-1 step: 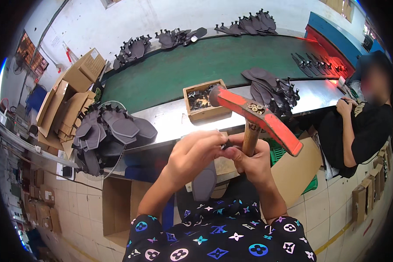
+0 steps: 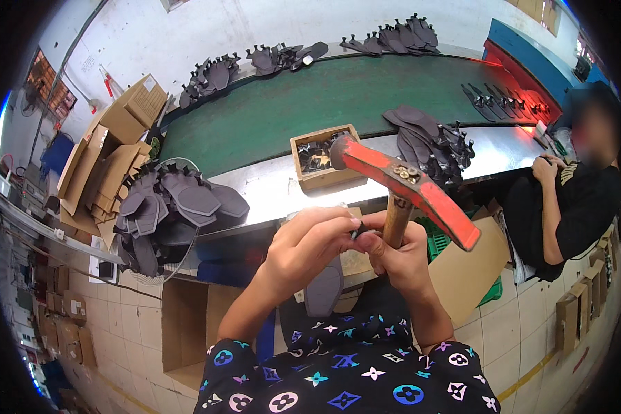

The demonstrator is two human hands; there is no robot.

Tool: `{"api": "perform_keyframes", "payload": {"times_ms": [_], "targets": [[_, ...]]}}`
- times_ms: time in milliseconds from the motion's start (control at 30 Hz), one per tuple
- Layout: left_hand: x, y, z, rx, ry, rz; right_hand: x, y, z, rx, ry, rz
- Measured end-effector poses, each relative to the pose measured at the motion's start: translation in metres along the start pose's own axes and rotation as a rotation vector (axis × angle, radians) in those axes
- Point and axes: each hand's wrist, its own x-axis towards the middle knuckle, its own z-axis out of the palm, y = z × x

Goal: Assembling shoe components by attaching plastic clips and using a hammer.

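My right hand (image 2: 403, 259) is closed round the wooden handle (image 2: 397, 219) of a hammer, whose worn red head (image 2: 421, 186) stands above the fist. Between the two hands, the fingertips of my left hand (image 2: 300, 252) pinch a small black piece (image 2: 358, 230) with a pale, shiny pin-like part. My right thumb and forefinger reach close to the same piece; whether they press on it I cannot tell. Below the hands, a dark grey shoe sole (image 2: 325, 288) lies near my lap, partly hidden. Just beyond, a wooden box (image 2: 332, 181) holds several small black pieces.
Dark soles with heels are heaped at left (image 2: 179, 196), right of the box (image 2: 431, 141) and along the far edge of a green conveyor belt (image 2: 269, 131). A co-worker (image 2: 572, 193) sits at right. Cardboard boxes (image 2: 186, 328) stand on the tiled floor.
The small black piece has turned slightly in the fingertips, so its pale part shows more. The hammer and both hands stay almost in place.
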Motion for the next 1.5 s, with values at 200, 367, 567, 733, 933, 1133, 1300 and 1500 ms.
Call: {"api": "perform_keyframes", "payload": {"times_ms": [200, 367, 567, 733, 933, 1133, 1300, 1500], "targets": [[-0.018, -0.002, -0.002, -0.306, 0.034, -0.252, -0.005, 0.009, 0.001, 0.062, -0.004, 0.036], [-0.035, -0.006, 0.002, -0.346, 0.072, -0.352, -0.002, 0.015, -0.005, 0.110, -0.047, 0.058], [-0.035, -0.004, 0.001, -0.156, -0.008, -0.383, 0.000, 0.027, -0.004, 0.042, 0.042, 0.191], [-0.048, -0.013, 0.005, -0.107, 0.013, -0.327, 0.002, 0.035, -0.007, 0.042, -0.005, 0.221], [-0.065, -0.016, 0.014, -0.079, 0.163, -0.330, 0.000, 0.032, -0.002, 0.020, 0.000, 0.351], [-0.074, -0.017, 0.025, -0.089, 0.202, -0.405, 0.004, 0.035, -0.004, 0.033, 0.004, 0.377], [-0.078, -0.019, 0.028, 0.042, 0.180, -0.342, 0.009, 0.036, -0.007, 0.007, 0.012, 0.468], [-0.082, -0.056, 0.033, -0.067, 0.014, -0.720, 0.023, 0.057, -0.021, -0.195, 0.032, 0.372]]}}
